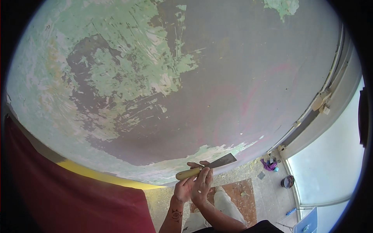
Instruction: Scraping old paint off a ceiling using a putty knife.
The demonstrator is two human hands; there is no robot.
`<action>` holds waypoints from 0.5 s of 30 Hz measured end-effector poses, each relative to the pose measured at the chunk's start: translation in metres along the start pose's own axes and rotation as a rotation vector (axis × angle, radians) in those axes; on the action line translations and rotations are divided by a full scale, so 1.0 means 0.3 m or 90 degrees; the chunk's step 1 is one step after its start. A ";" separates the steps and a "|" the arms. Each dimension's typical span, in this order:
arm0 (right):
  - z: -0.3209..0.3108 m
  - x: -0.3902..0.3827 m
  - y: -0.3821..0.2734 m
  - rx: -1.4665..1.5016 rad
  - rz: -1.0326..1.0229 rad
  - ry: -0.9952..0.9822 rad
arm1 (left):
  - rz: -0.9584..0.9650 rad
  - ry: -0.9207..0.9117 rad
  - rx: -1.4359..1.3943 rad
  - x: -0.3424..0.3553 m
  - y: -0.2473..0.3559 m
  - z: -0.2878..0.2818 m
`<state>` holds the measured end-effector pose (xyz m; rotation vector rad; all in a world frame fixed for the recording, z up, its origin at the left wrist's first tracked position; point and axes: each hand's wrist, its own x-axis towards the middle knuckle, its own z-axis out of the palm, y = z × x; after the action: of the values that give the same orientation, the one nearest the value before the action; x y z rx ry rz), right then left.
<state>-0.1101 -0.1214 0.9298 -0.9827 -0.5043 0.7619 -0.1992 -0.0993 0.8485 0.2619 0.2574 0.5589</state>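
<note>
A putty knife [188,173] with a pale yellow handle and a flat metal blade lies across both my hands, its blade pointing right. My left hand [185,189] is under the handle, with fingertips showing above it. My right hand [203,187] closes around the place where handle and blade meet, its fingers bent and partly hiding the neck. The blade is close to the lower edge of a large grey wall [233,77], where patches of pale green and white coating [128,73] spread, mostly at the left. Whether the blade touches the wall I cannot tell.
A dark red cloth [77,194] hangs at lower left beside a yellow strip [105,178]. On the floor are a brown board [248,198] under my feet, a dark bucket [287,181] and a purple bundle [269,164]. A blue folding stool [306,222] stands at lower right.
</note>
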 end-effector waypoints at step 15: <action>-0.003 -0.032 -0.039 0.002 0.029 -0.026 | 0.086 0.062 0.183 -0.022 -0.008 -0.012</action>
<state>-0.1116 -0.1332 0.9393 -0.9803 -0.5186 0.8246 -0.2045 -0.1042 0.8455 0.5339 0.4169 0.6689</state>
